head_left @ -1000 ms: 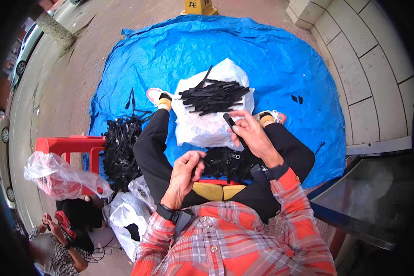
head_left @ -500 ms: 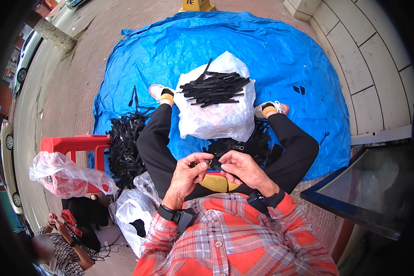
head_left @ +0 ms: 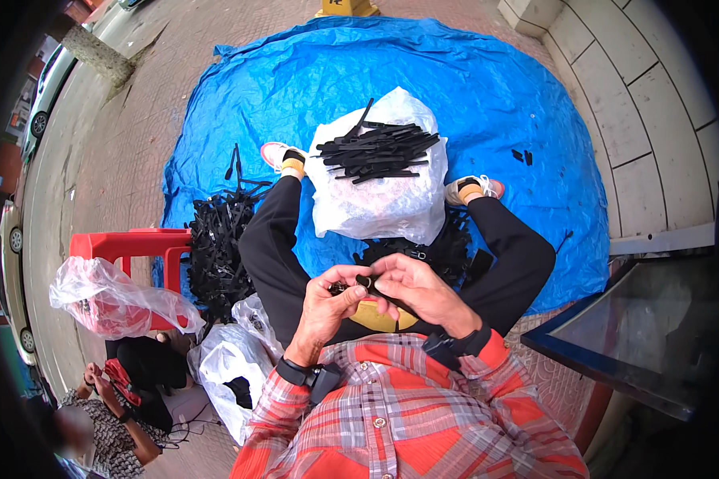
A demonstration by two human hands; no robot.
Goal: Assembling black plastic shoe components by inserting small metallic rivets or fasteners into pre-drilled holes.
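Above my lap my hands meet, fingertips close together. My left hand (head_left: 324,303) is closed in a pinch on small metal pieces (head_left: 338,287) that look like buckles or rings. My right hand (head_left: 425,294) pinches a short black strap (head_left: 367,282), whose end lies against the metal at my left fingertips. Whether the strap passes through the metal is too small to tell. Ahead, a white plastic-wrapped bundle (head_left: 363,214) stands between my feet, with a stack of black straps (head_left: 379,152) on top. More black straps (head_left: 435,257) lie just beyond my hands, partly hidden by them.
A blue tarp (head_left: 503,104) covers the ground. At left are a heap of black straps (head_left: 216,247), a red plastic stool (head_left: 128,245) with a clear bag (head_left: 108,299), and a white bag (head_left: 232,367). Another person (head_left: 120,407) sits lower left. A dark-framed glass panel (head_left: 631,327) stands right.
My right hand has moved slightly left and up to my left fingertips. The black strap's end now shows there against the metal pieces. My left hand has hardly moved.
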